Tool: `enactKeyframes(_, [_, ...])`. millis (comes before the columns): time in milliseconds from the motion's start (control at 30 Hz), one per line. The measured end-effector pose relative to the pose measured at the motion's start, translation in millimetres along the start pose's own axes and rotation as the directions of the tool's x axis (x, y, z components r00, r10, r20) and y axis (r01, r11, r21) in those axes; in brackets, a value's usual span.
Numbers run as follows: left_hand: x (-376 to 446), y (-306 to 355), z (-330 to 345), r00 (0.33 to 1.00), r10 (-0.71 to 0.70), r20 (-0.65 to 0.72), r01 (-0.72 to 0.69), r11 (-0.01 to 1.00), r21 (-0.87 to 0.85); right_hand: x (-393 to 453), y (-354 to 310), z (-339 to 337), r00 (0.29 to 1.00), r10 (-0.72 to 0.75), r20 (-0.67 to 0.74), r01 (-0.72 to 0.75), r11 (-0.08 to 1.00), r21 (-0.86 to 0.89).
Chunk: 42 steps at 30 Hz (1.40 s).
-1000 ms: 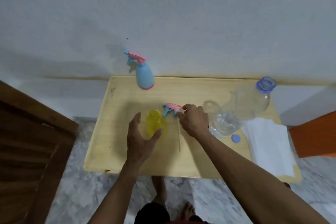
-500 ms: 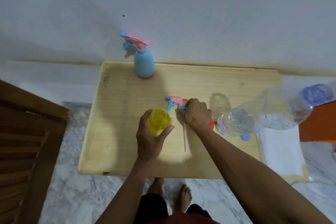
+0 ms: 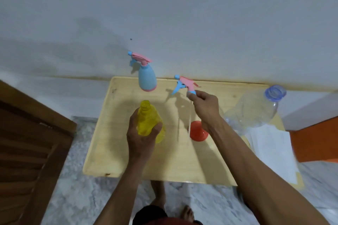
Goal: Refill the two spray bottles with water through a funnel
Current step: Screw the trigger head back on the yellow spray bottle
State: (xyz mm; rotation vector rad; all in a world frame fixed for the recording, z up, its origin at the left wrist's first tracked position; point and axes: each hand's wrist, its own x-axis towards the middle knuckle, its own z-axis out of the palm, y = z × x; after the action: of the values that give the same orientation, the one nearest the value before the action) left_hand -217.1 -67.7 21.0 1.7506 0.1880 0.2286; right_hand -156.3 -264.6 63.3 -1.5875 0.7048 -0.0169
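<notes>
The wooden table (image 3: 117,144) stood by the wall w/ a big clear water bottle (image 3: 256,107) lying on its right side, next to white paper (image 3: 270,148), and a blue spray bottle (image 3: 147,78) stood upright at the back edge. The left hand (image 3: 140,137) was wrapped round the open yellow spray bottle (image 3: 148,118), held up over the table's middle. The right hand (image 3: 204,106) pinched the pink & blue spray top (image 3: 184,84) up high, its thin tube hanging down, just above the red funnel (image 3: 198,133).
</notes>
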Motion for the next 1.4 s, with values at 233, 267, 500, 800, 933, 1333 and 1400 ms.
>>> enactKeyframes(233, [-28,63,5,0.993,0.112,-0.044,-0.116,0.989,-0.09,-57,-85,-58,0.972,-0.218,0.082,0.158,0.876,0.456])
enactKeyframes(267, [-34,69,6,0.991,0.126,-0.039,-0.129,0.987,-0.099,-66,-99,-67,0.958,-0.279,0.062,0.215,0.846,0.487])
enactKeyframes(500, [-68,94,17,0.971,0.229,0.063,-0.217,0.964,-0.152,-137,-171,-112,0.762,-0.648,0.008,0.545,0.647,0.534])
enactKeyframes(800, [-92,128,40,0.95,0.271,0.156,-0.249,0.957,-0.146,-164,-191,-134,0.64,-0.766,-0.062,0.713,0.563,0.418])
enactKeyframes(933, [-99,138,44,0.946,0.274,0.175,-0.255,0.959,-0.127,-164,-188,-139,0.61,-0.789,-0.069,0.758,0.556,0.341])
enactKeyframes(1333, [-101,155,52,0.938,0.285,0.197,-0.267,0.957,-0.114,-157,-133,-130,0.656,-0.678,0.332,0.612,0.735,0.292])
enactKeyframes(1400, [-100,159,52,0.939,0.28,0.199,-0.258,0.958,-0.128,-155,-127,-130,0.643,-0.663,0.384,0.601,0.747,0.284])
